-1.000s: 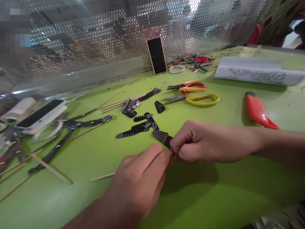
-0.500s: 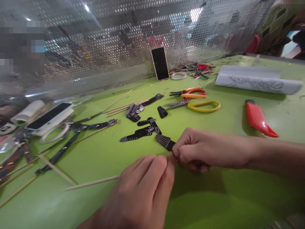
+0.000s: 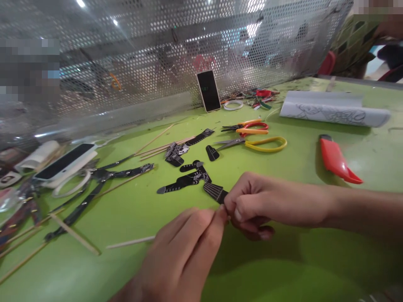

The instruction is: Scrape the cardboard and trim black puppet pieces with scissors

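Observation:
Near the bottom centre, my left hand (image 3: 185,247) is closed, with a thin wooden stick (image 3: 130,242) sticking out to its left. My right hand (image 3: 252,203) is closed on the lower end of a black paper piece with white lines (image 3: 215,192). The fingertips of both hands meet there, and what lies between them is hidden. Just above are a black cut-out figure (image 3: 189,176), a patterned black piece (image 3: 174,154) and a small black piece (image 3: 212,152), all flat on the green table (image 3: 132,209).
Yellow-handled scissors (image 3: 266,144), orange-red pliers (image 3: 252,127) and a red cutter (image 3: 338,159) lie beyond my right hand. Rolled paper (image 3: 333,110) is at the right rear, a phone (image 3: 209,90) leans on the mesh, and black jointed strips (image 3: 103,174) spread leftward. A person sits far right.
The stick by my left hand shows a shorter length than before. Both hands stay together, with my right fingers slightly shifted. The whole view has moved a little.

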Action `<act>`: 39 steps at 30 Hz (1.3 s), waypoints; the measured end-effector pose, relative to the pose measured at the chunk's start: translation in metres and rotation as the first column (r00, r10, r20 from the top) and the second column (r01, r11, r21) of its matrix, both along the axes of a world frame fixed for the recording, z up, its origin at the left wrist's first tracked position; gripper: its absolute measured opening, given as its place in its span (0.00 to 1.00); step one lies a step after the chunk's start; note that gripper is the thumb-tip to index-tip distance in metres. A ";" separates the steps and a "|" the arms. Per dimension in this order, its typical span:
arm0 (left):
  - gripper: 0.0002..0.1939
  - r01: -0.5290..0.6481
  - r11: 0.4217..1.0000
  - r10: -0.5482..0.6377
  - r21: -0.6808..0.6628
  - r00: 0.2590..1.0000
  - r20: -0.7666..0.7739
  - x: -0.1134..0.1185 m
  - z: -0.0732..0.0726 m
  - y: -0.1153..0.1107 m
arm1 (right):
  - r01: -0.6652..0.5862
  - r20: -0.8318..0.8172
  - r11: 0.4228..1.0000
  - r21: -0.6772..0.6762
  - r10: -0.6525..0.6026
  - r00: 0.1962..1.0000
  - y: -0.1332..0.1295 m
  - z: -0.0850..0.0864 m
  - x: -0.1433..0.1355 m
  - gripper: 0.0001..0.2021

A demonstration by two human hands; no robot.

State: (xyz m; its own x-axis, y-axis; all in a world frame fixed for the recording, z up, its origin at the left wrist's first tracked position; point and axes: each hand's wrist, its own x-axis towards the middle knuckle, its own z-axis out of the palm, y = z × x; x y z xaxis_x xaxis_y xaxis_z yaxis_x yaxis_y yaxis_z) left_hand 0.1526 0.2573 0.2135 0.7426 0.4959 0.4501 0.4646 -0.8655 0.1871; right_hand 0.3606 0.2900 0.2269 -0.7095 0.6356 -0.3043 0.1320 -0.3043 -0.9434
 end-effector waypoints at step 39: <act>0.07 -0.105 0.976 0.091 0.190 0.993 0.079 0.011 -0.027 -0.006 | -0.026 0.180 0.997 0.075 0.012 0.984 -0.002 -0.007 -0.002 0.11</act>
State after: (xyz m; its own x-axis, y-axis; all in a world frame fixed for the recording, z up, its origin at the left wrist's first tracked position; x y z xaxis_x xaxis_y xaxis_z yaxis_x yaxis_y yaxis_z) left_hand 0.1632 0.2517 0.1869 0.6586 0.4634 0.5930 0.5406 -0.8394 0.0555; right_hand 0.3582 0.2876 0.2201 -0.6601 0.6490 -0.3782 0.3061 -0.2273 -0.9245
